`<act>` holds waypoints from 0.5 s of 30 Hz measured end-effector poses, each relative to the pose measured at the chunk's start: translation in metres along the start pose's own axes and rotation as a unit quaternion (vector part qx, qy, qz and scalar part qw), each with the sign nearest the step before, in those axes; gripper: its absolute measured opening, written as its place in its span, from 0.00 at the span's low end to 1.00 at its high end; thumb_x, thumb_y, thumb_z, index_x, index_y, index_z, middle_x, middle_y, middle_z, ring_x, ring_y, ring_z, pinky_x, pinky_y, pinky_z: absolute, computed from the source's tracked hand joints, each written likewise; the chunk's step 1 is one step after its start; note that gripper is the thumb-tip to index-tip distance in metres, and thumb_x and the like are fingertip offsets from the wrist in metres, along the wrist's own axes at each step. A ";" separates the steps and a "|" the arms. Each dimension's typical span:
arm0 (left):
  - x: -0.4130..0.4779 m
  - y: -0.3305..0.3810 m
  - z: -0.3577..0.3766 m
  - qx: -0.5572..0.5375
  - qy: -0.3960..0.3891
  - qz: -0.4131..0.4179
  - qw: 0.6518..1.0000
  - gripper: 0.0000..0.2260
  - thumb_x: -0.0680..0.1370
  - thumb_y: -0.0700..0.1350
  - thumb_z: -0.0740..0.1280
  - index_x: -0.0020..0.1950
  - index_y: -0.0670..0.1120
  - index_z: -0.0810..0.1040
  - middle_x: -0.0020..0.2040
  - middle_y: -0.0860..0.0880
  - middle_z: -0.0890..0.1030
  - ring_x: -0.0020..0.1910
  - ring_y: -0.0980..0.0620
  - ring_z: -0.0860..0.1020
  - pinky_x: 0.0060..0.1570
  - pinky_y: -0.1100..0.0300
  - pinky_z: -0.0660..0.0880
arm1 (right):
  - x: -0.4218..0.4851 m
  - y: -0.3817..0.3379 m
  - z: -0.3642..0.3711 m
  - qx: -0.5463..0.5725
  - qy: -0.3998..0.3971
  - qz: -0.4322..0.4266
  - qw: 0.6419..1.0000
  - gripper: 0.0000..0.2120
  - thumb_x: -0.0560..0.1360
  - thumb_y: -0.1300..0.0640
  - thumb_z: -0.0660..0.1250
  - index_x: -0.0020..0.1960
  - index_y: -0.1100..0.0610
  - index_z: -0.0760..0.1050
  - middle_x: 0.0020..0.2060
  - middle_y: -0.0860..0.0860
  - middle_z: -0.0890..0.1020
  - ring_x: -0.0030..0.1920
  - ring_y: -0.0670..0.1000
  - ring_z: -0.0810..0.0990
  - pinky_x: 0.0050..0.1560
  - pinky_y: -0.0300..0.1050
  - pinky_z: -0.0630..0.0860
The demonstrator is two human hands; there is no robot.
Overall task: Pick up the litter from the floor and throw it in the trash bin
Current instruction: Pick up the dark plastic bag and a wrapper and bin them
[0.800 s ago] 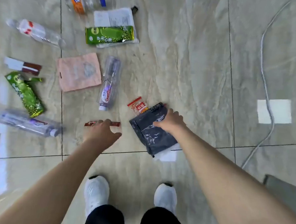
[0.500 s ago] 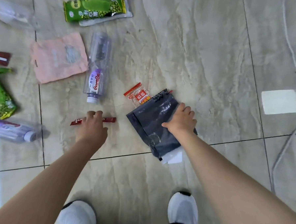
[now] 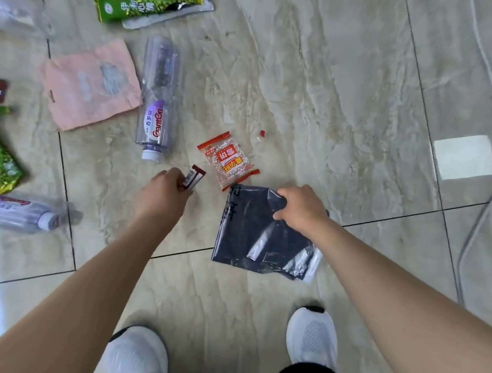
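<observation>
The left hand (image 3: 164,193) is pinching a small red wrapper (image 3: 193,177) at one end, while the right hand (image 3: 300,210) is bunching the far edge of the dark bag (image 3: 253,238), most of it hanging loose. That slick plastic could be slipping free, and the snack packet (image 3: 229,159) just beyond, the bottle (image 3: 157,96) and the rest at left are lying untouched; no bin is showing.
</observation>
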State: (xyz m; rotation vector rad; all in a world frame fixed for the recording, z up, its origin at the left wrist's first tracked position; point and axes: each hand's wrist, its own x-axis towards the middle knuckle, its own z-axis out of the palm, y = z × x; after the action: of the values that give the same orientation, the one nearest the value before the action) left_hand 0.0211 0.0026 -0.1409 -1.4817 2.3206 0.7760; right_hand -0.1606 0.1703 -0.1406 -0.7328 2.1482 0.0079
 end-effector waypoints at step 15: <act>0.092 0.070 0.027 0.009 -0.042 -0.079 0.996 0.17 0.72 0.46 0.71 0.58 0.40 0.76 0.57 0.40 0.78 0.54 0.38 0.78 0.49 0.50 0.74 | 0.043 0.017 -0.028 -0.049 -0.070 -0.045 0.995 0.14 0.69 0.57 0.75 0.35 0.53 0.69 0.35 0.49 0.69 0.41 0.55 0.72 0.40 0.43 0.67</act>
State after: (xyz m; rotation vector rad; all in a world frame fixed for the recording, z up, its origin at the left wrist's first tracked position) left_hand -0.0831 -0.0275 -0.1883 -1.5717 2.1141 0.7556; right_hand -0.2097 0.1562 -0.1580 -0.8603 1.9914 0.1134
